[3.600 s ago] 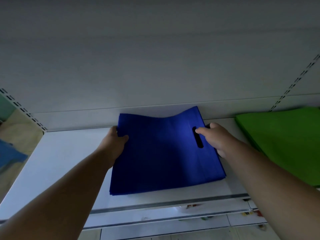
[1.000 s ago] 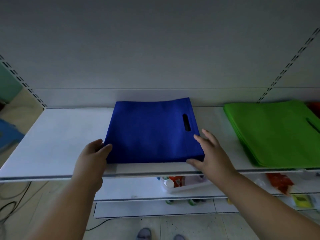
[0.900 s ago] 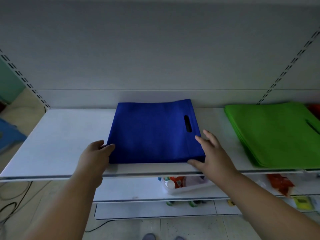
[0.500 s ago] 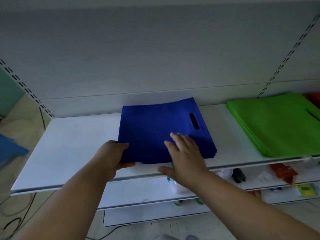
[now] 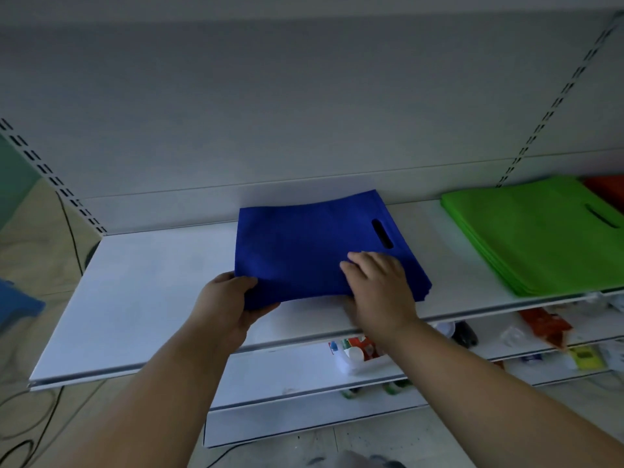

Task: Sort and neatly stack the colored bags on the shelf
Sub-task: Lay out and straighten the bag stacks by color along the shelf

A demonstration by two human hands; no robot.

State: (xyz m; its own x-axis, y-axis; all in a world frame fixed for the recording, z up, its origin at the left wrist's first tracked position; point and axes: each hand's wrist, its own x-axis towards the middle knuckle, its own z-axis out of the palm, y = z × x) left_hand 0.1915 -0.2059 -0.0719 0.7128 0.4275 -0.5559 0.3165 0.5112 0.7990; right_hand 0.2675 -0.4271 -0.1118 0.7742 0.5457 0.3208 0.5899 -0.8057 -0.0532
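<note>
A stack of dark blue bags (image 5: 304, 244) with a cut-out handle slot lies flat on the white shelf (image 5: 145, 298). My left hand (image 5: 226, 305) grips the stack's near left corner, thumb on top and fingers under the lifted corner. My right hand (image 5: 381, 292) lies on the near right part of the stack, fingers bent on top and thumb down at the front edge. A stack of green bags (image 5: 533, 231) lies on the same shelf to the right, with an orange-red bag (image 5: 607, 190) just behind it at the frame's edge.
The shelf's left half is bare white board, bounded by slotted uprights (image 5: 50, 177) and the grey back panel. A lower shelf holds a small tray of bottles (image 5: 354, 352) and loose packets (image 5: 547, 325). Cables lie on the floor at the left.
Both hands slid from the stack's near corners onto it. The left hand now pinches and lifts the near left corner; the right hand moved left onto the top.
</note>
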